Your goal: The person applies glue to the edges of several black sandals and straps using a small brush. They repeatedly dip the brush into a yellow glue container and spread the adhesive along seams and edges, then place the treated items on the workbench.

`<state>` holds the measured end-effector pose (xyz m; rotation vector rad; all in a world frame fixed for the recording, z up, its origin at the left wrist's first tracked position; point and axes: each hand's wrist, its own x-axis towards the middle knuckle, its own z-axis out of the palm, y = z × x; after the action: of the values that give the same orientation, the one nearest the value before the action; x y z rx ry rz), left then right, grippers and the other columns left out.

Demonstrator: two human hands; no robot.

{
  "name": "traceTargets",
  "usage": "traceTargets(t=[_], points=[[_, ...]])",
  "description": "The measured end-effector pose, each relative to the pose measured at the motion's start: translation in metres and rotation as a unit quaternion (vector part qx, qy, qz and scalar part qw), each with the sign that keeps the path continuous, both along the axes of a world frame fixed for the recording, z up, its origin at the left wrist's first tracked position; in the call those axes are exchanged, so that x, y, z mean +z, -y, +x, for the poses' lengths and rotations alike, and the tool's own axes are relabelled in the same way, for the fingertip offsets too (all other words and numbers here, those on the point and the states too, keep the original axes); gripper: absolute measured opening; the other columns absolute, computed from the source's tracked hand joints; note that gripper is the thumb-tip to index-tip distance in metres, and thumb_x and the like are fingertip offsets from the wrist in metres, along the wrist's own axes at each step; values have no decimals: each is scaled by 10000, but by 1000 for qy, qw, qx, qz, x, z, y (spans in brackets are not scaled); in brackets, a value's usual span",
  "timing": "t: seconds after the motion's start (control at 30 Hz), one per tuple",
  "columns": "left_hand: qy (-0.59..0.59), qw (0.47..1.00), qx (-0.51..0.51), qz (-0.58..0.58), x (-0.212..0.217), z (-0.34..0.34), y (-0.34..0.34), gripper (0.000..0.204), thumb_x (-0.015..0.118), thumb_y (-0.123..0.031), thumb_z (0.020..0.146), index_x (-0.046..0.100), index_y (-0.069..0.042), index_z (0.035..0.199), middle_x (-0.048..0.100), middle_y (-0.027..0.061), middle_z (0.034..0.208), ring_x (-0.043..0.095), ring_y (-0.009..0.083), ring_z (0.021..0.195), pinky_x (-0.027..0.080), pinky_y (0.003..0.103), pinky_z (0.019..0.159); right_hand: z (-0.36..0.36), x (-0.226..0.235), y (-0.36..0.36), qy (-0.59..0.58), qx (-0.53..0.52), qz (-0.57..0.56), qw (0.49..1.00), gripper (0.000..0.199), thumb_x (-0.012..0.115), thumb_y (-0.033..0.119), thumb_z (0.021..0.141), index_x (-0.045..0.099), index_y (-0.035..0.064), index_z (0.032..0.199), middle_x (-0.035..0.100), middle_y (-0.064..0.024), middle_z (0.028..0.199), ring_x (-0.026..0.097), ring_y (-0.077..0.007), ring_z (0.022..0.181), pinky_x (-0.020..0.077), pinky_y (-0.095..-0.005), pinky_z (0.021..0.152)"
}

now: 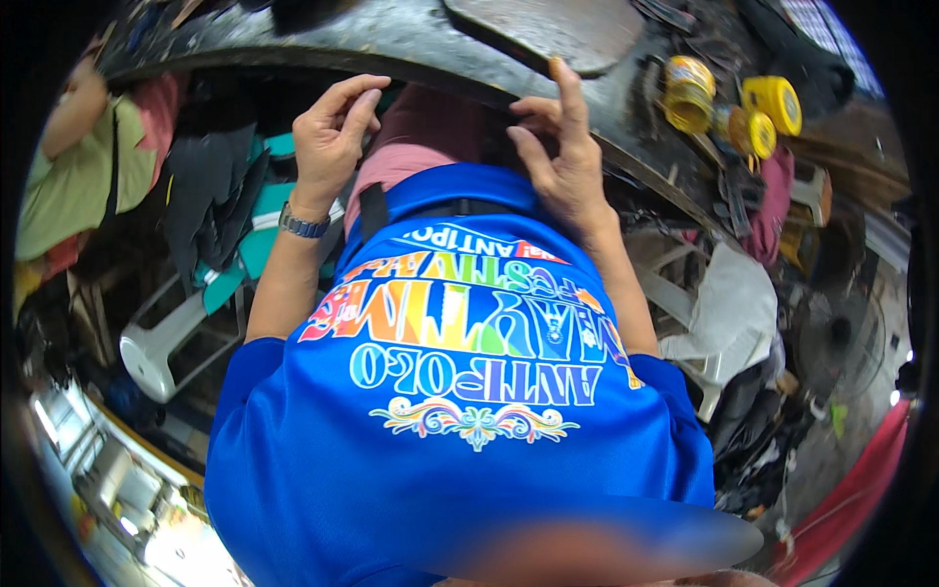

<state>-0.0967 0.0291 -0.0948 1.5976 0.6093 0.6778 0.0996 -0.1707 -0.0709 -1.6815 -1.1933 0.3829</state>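
Blue printed shirt is nearest; beyond it, the left hand is half curled and the right hand loosely spread, both seemingly empty; just past the right one, a dark board lies on the workbench; what is finished or left, I cannot judge

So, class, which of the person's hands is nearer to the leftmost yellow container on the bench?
Right: the right hand is by the bench edge, left of the container; the left hand is much farther left.
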Motion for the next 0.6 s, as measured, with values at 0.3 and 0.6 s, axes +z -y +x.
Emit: traceTargets(t=[0.3,0.6], points=[[84,967,-164,177,25,87,16,171,674,-54,953,746,-49,1108,714,50,883,646,99,730,517,221,661,31,-2,36,70,-199,91,973,859,683,-38,892,186,63,1586,650,-94,1030,633,-138,896,531,-276,838],[104,885,-305,337,36,181,25,247,692,-60,905,711,-90,1150,660,109,1118,677,253,950,555,347,831,77,-27,81,38,-399,141,905,812,639,-56,875,237,52,1573,563,-84,1131,569,-145,927,489,-290,876]])
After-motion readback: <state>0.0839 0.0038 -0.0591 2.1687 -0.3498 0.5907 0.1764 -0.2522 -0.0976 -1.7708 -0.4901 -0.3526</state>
